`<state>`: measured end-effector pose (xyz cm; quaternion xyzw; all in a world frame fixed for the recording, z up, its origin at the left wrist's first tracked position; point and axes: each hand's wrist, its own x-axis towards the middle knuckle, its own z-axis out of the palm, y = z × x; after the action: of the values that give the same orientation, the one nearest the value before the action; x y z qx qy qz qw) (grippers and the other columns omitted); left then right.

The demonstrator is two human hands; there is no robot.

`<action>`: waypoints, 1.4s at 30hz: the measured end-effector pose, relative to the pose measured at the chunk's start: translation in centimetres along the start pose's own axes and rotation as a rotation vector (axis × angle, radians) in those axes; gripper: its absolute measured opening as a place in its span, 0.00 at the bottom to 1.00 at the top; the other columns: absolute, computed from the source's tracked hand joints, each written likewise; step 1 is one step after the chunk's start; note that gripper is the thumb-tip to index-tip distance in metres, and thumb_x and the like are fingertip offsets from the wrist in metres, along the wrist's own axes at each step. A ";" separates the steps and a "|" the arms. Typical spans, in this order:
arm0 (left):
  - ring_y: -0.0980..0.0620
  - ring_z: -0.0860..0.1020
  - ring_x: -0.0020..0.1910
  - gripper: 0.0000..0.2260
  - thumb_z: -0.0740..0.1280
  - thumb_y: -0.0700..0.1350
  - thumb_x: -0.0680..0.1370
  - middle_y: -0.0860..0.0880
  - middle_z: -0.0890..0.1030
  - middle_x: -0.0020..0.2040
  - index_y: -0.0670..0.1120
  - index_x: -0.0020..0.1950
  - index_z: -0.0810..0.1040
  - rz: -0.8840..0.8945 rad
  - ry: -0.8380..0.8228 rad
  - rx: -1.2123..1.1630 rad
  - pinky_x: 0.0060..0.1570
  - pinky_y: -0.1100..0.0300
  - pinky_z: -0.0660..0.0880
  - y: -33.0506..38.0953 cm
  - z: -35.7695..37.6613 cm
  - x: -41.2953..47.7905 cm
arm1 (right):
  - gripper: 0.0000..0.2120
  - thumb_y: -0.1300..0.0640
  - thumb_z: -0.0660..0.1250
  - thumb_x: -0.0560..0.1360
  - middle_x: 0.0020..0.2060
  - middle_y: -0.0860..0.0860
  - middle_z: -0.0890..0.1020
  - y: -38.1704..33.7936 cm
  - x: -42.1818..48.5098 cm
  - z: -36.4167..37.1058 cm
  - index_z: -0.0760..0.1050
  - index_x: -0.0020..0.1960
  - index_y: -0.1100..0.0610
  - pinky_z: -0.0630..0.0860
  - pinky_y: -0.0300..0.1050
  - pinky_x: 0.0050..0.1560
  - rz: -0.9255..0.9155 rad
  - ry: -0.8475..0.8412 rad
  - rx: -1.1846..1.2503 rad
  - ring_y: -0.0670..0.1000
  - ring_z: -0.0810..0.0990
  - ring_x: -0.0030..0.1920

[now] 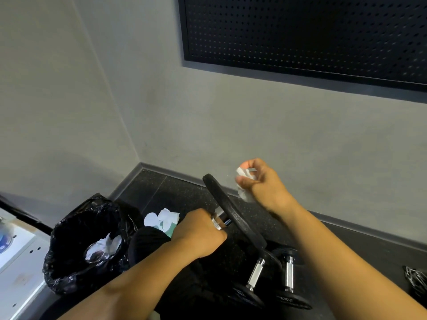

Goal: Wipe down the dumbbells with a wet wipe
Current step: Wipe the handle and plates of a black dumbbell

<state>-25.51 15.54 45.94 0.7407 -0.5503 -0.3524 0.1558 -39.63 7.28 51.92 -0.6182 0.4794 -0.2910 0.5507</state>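
Above the gym floor (175, 192), the left hand (198, 234) grips the heavy, rigid dumbbell (232, 214) by its knurled handle (218, 223), probably the safest hold, while the right hand (265, 183) clutches the limp wet wipe (244, 173) beside its plate (250, 235).

Two plain grey walls (208, 125) meet in a corner above a grey skirting board (175, 173) and dark speckled floor (175, 192). A black perforated panel (300, 31) (dark-framed) hangs on the right-hand wall; a white cabinet (18, 262) stands far left.

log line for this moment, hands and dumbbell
left hand: grips chrome handle of black-plated dumbbell | right hand: holds crumpled white wet wipe by raised plate | wipe-plate contact: unclear
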 end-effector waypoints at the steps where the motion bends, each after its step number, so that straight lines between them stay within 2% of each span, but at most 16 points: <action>1: 0.53 0.74 0.31 0.13 0.67 0.47 0.71 0.52 0.73 0.30 0.49 0.29 0.68 0.009 -0.007 -0.013 0.35 0.58 0.71 -0.1 0.0 0.1 | 0.05 0.66 0.65 0.77 0.37 0.53 0.77 0.0 0.0 -0.2 0.70 0.50 0.59 0.77 0.37 0.31 -0.017 0.052 0.070 0.48 0.77 0.32; 3: 0.54 0.72 0.31 0.13 0.67 0.46 0.72 0.52 0.72 0.30 0.50 0.30 0.68 0.007 -0.010 -0.045 0.35 0.58 0.69 -0.1 -0.1 0.2 | 0.03 0.66 0.65 0.76 0.36 0.53 0.77 -1.0 -0.4 -0.5 0.73 0.47 0.60 0.76 0.35 0.31 -0.068 0.090 0.339 0.47 0.78 0.32; 5: 0.54 0.73 0.31 0.12 0.68 0.46 0.72 0.52 0.73 0.30 0.49 0.30 0.69 -0.005 -0.006 -0.070 0.35 0.59 0.69 -0.1 -0.2 0.1 | 0.03 0.65 0.64 0.76 0.36 0.53 0.80 -2.4 -1.2 -0.1 0.75 0.46 0.59 0.76 0.35 0.31 -0.063 0.003 0.621 0.46 0.79 0.32; 7: 0.53 0.73 0.31 0.11 0.68 0.46 0.71 0.52 0.73 0.30 0.49 0.30 0.70 -0.001 0.001 -0.078 0.34 0.59 0.70 0.0 -0.1 -0.1 | 0.04 0.63 0.63 0.77 0.36 0.53 0.82 -2.9 -2.0 1.0 0.76 0.46 0.58 0.77 0.37 0.33 -0.037 -0.110 0.678 0.47 0.80 0.33; 9: 0.52 0.73 0.30 0.10 0.68 0.47 0.69 0.52 0.73 0.29 0.49 0.30 0.70 0.017 0.003 -0.075 0.34 0.58 0.71 0.2 -0.1 -0.2 | 0.04 0.61 0.62 0.78 0.36 0.51 0.81 -2.2 -2.4 2.4 0.75 0.46 0.56 0.77 0.40 0.36 -0.050 -0.146 0.519 0.48 0.79 0.34; 14: 0.52 0.72 0.29 0.10 0.66 0.48 0.70 0.52 0.73 0.28 0.50 0.30 0.70 0.039 -0.001 -0.067 0.34 0.56 0.71 0.4 -0.1 -0.2 | 0.06 0.55 0.59 0.81 0.37 0.46 0.76 -0.3 -0.6 2.3 0.69 0.45 0.48 0.75 0.47 0.43 -0.267 -0.120 -0.148 0.47 0.76 0.38; 18: 0.54 0.74 0.31 0.11 0.67 0.48 0.73 0.52 0.74 0.29 0.50 0.31 0.71 0.076 0.023 -0.020 0.36 0.58 0.72 0.7 -0.3 -0.4 | 0.04 0.52 0.56 0.81 0.43 0.52 0.79 2.0 1.4 1.2 0.68 0.51 0.51 0.76 0.58 0.53 -0.166 -0.136 -0.515 0.55 0.79 0.47; 24: 0.52 0.77 0.34 0.12 0.67 0.46 0.73 0.50 0.76 0.30 0.48 0.31 0.71 0.076 0.050 -0.048 0.38 0.57 0.74 0.8 -0.5 -0.5 | 0.03 0.58 0.58 0.79 0.46 0.54 0.79 6.0 2.4 -0.6 0.69 0.51 0.53 0.74 0.57 0.57 0.073 -0.169 -0.606 0.57 0.78 0.51; 27: 0.53 0.74 0.32 0.14 0.67 0.46 0.73 0.52 0.73 0.28 0.48 0.29 0.69 0.082 0.034 -0.033 0.37 0.58 0.72 0.7 -0.3 -0.3 | 0.04 0.59 0.57 0.79 0.45 0.56 0.79 6.4 1.9 -1.4 0.71 0.51 0.56 0.74 0.55 0.56 0.133 -0.131 -0.567 0.56 0.78 0.48; 30: 0.53 0.75 0.32 0.12 0.67 0.47 0.72 0.52 0.75 0.28 0.48 0.30 0.70 0.062 0.032 -0.074 0.38 0.56 0.74 0.6 -0.2 0.0 | 0.06 0.62 0.60 0.80 0.43 0.59 0.78 3.6 1.0 -2.0 0.71 0.54 0.64 0.77 0.53 0.50 0.053 0.005 -0.267 0.52 0.75 0.42; 32: 0.53 0.75 0.31 0.12 0.68 0.47 0.72 0.52 0.74 0.28 0.47 0.30 0.71 0.053 0.034 -0.082 0.36 0.57 0.73 0.7 -0.1 0.0 | 0.02 0.63 0.61 0.79 0.39 0.54 0.76 0.2 -0.1 -1.8 0.71 0.50 0.62 0.74 0.37 0.32 -0.104 0.024 -0.013 0.43 0.73 0.34; 34: 0.54 0.73 0.30 0.13 0.67 0.46 0.71 0.53 0.73 0.26 0.48 0.29 0.70 0.058 0.035 -0.069 0.34 0.59 0.70 1.0 0.0 -0.1 | 0.02 0.63 0.62 0.79 0.35 0.51 0.73 -2.8 -1.1 -1.0 0.71 0.47 0.59 0.65 0.29 0.26 -0.239 -0.043 0.169 0.39 0.70 0.27; 36: 0.53 0.73 0.29 0.13 0.67 0.47 0.70 0.53 0.72 0.25 0.48 0.27 0.69 0.062 0.038 -0.046 0.33 0.59 0.69 1.3 0.1 -0.3 | 0.03 0.64 0.62 0.79 0.35 0.54 0.74 -4.3 -1.5 0.3 0.71 0.47 0.59 0.67 0.31 0.26 -0.304 -0.145 0.187 0.43 0.73 0.27; 38: 0.51 0.76 0.32 0.11 0.67 0.49 0.69 0.53 0.75 0.28 0.48 0.29 0.71 0.061 0.040 -0.016 0.35 0.57 0.73 1.6 0.1 -0.6 | 0.02 0.63 0.62 0.79 0.36 0.58 0.78 -4.2 -1.2 1.6 0.74 0.47 0.61 0.73 0.35 0.33 -0.335 -0.202 0.076 0.50 0.79 0.32; 40: 0.50 0.79 0.37 0.08 0.66 0.51 0.69 0.52 0.78 0.33 0.50 0.32 0.73 0.077 0.043 0.014 0.40 0.56 0.76 1.9 0.0 -0.9 | 0.08 0.59 0.64 0.78 0.31 0.50 0.77 -3.5 -0.3 2.0 0.76 0.41 0.59 0.72 0.36 0.35 -0.314 -0.199 -0.021 0.46 0.75 0.30; 42: 0.50 0.79 0.39 0.07 0.67 0.51 0.69 0.52 0.79 0.35 0.50 0.34 0.74 0.081 0.043 0.006 0.43 0.54 0.78 2.1 0.0 -1.1 | 0.15 0.55 0.65 0.78 0.23 0.44 0.71 -3.1 0.6 2.0 0.72 0.33 0.57 0.66 0.35 0.31 -0.248 -0.186 -0.041 0.42 0.67 0.25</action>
<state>-27.11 15.83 47.60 0.7258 -0.5775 -0.3279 0.1796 -36.80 7.34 54.41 -0.7080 0.3520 -0.2885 0.5400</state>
